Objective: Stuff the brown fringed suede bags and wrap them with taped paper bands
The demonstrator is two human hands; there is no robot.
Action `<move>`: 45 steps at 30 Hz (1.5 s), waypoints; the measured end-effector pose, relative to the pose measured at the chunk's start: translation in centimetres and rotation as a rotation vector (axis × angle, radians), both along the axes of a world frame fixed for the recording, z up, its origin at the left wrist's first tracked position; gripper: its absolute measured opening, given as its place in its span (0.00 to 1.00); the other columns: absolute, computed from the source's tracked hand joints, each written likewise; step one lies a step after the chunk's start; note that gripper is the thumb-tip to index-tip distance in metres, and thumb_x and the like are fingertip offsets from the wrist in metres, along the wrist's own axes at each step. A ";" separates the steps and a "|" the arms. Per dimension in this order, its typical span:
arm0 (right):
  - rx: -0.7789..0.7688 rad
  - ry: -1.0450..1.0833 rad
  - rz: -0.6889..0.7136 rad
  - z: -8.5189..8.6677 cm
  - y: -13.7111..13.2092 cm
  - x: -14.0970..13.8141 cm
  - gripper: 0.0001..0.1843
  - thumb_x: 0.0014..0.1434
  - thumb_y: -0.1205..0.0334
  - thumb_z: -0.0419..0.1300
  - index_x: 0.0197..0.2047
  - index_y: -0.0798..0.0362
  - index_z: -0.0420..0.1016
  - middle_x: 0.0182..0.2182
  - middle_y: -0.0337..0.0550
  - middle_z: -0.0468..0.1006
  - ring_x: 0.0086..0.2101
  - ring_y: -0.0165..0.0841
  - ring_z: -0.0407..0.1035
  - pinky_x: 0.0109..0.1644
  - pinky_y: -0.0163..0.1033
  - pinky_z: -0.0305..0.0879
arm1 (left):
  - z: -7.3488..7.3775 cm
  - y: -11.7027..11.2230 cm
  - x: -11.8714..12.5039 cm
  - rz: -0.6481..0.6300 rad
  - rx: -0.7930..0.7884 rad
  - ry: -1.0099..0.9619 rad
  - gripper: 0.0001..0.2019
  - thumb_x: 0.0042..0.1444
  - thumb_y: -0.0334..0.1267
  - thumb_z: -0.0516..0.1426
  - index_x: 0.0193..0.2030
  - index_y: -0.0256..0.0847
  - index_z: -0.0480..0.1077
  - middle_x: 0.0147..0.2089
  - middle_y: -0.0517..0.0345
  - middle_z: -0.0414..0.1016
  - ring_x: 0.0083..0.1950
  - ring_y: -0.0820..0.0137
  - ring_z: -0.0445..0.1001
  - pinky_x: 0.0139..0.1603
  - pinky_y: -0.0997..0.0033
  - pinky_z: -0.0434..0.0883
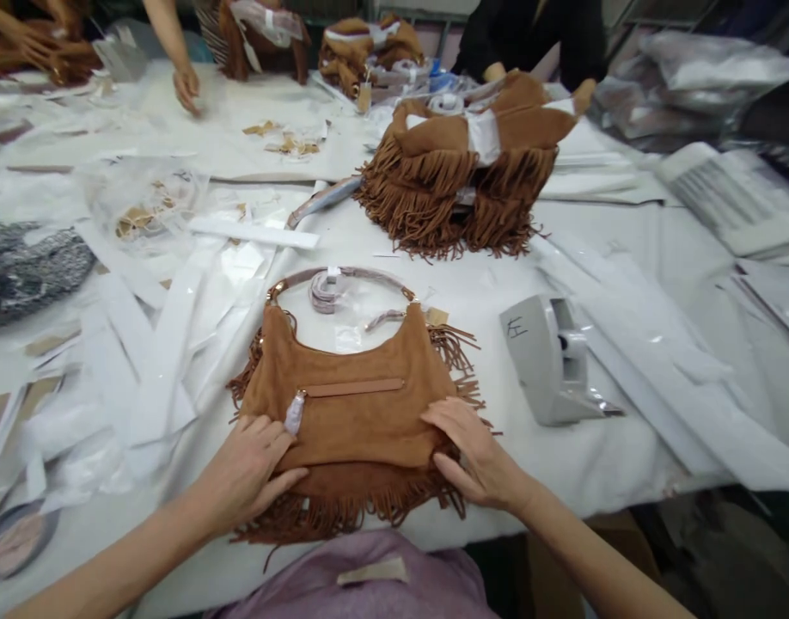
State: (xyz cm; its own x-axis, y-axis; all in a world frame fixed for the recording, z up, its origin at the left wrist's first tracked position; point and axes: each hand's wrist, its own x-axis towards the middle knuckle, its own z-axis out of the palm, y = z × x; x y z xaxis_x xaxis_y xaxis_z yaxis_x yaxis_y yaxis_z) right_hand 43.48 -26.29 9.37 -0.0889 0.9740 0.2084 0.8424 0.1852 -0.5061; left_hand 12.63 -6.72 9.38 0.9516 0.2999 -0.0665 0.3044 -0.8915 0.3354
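A brown suede handbag with fringe along its sides and bottom lies flat on the table before me, its zip pocket facing up. My left hand holds its lower left edge, fingers on top and thumb along the bottom fold. At the lower right corner, my right hand grips the bag between fingers and thumb. White wrapping covers the zip pull. Beyond the bag's opening, the wrapped shoulder handle arches away from me, with a rolled strap inside its curve.
Right of the bag stands a grey tape dispenser. Stacked fringed bags sit farther back, near a co-worker in black. Another person's hand hangs over the far table. White paper strips and plastic clutter the left; plastic sheets lie right.
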 end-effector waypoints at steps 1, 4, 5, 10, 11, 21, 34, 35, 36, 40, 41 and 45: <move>0.013 -0.003 -0.022 0.2 -0.5 0.1 0.21 0.60 0.64 0.52 0.57 0.57 0.62 0.52 0.56 0.69 0.54 0.42 0.61 0.58 0.55 0.56 | 0.8 -0.7 1.0 0.003 0.028 -0.010 0.18 0.59 0.51 0.54 0.45 0.39 0.69 0.39 0.52 0.70 0.40 0.61 0.65 0.43 0.60 0.60; 0.067 -0.027 -0.046 0.0 -1.0 0.5 0.16 0.60 0.69 0.50 0.51 0.54 0.67 0.51 0.52 0.70 0.54 0.39 0.62 0.58 0.53 0.57 | 3.0 -3.4 5.8 -0.016 0.025 -0.050 0.29 0.56 0.59 0.54 0.54 0.37 0.65 0.45 0.47 0.70 0.44 0.58 0.66 0.44 0.58 0.62; 0.084 -0.036 -0.046 -0.3 -0.9 0.7 0.13 0.61 0.69 0.51 0.48 0.54 0.68 0.49 0.51 0.72 0.53 0.38 0.63 0.57 0.52 0.58 | 3.6 -4.4 7.8 -0.023 -0.011 -0.040 0.30 0.55 0.61 0.53 0.53 0.37 0.66 0.45 0.47 0.70 0.44 0.57 0.67 0.44 0.58 0.62; 0.178 -0.033 -0.065 -1.2 -0.2 0.9 0.08 0.64 0.67 0.50 0.40 0.54 0.70 0.39 0.47 0.75 0.48 0.37 0.66 0.54 0.49 0.61 | 4.5 -7.3 16.8 -0.035 -0.180 0.217 0.27 0.57 0.60 0.49 0.34 0.35 0.71 0.33 0.45 0.73 0.35 0.58 0.70 0.35 0.63 0.62; 0.205 -0.020 -0.084 -1.1 -0.3 0.8 0.08 0.64 0.67 0.50 0.39 0.54 0.70 0.39 0.46 0.75 0.48 0.37 0.66 0.53 0.49 0.62 | 4.1 -7.3 17.9 -0.045 -0.206 0.273 0.23 0.58 0.56 0.50 0.32 0.35 0.71 0.32 0.45 0.73 0.32 0.59 0.70 0.33 0.64 0.61; 0.018 0.431 -0.794 -1.6 -3.7 -5.5 0.07 0.59 0.59 0.61 0.31 0.51 0.73 0.26 0.39 0.73 0.27 0.31 0.68 0.32 0.36 0.64 | 0.7 -5.4 18.6 -0.009 -0.691 0.278 0.16 0.59 0.42 0.48 0.22 0.38 0.62 0.22 0.62 0.62 0.25 0.74 0.59 0.28 0.73 0.53; -0.406 0.777 -0.854 0.0 -0.3 -3.8 0.21 0.49 0.45 0.64 0.23 0.57 0.72 0.20 0.40 0.74 0.23 0.30 0.66 0.23 0.33 0.56 | -0.1 -4.5 17.5 0.074 -1.407 0.211 0.19 0.55 0.52 0.56 0.27 0.36 0.63 0.25 0.65 0.58 0.26 0.78 0.54 0.28 0.77 0.54; -0.399 0.819 -0.851 -0.1 -0.1 -3.8 0.19 0.49 0.48 0.64 0.23 0.57 0.72 0.21 0.41 0.75 0.24 0.30 0.66 0.24 0.32 0.57 | 0.0 -4.4 17.5 0.078 -1.420 0.227 0.18 0.56 0.51 0.56 0.29 0.35 0.65 0.26 0.64 0.60 0.27 0.77 0.56 0.29 0.77 0.56; -0.387 0.878 -0.841 -0.2 0.1 -3.9 0.16 0.49 0.51 0.63 0.25 0.57 0.73 0.22 0.41 0.76 0.24 0.31 0.67 0.25 0.32 0.59 | 0.2 -4.3 17.5 0.083 -1.425 0.252 0.16 0.56 0.50 0.55 0.32 0.35 0.66 0.27 0.63 0.63 0.28 0.76 0.58 0.31 0.77 0.57; -0.343 1.009 -0.792 -1.2 0.0 -4.1 0.10 0.50 0.59 0.57 0.30 0.58 0.74 0.26 0.41 0.77 0.27 0.31 0.68 0.28 0.33 0.62 | 1.0 -3.5 17.4 -0.047 -1.227 0.284 0.13 0.60 0.43 0.49 0.39 0.37 0.69 0.36 0.59 0.70 0.38 0.71 0.66 0.42 0.72 0.63; -0.340 0.987 -0.798 -1.4 -0.1 -4.1 0.09 0.50 0.60 0.57 0.29 0.57 0.73 0.25 0.40 0.76 0.27 0.31 0.68 0.27 0.32 0.61 | 1.2 -3.3 17.2 -0.127 -1.123 0.263 0.13 0.61 0.43 0.48 0.40 0.38 0.69 0.38 0.58 0.71 0.40 0.70 0.67 0.45 0.71 0.63; -0.344 0.844 -0.848 -0.8 -0.2 -4.3 0.07 0.49 0.61 0.55 0.23 0.55 0.67 0.20 0.36 0.70 0.23 0.29 0.62 0.23 0.32 0.55 | 0.6 -3.5 15.9 -0.337 -0.683 0.196 0.16 0.52 0.48 0.59 0.41 0.39 0.66 0.41 0.55 0.69 0.41 0.65 0.67 0.43 0.69 0.64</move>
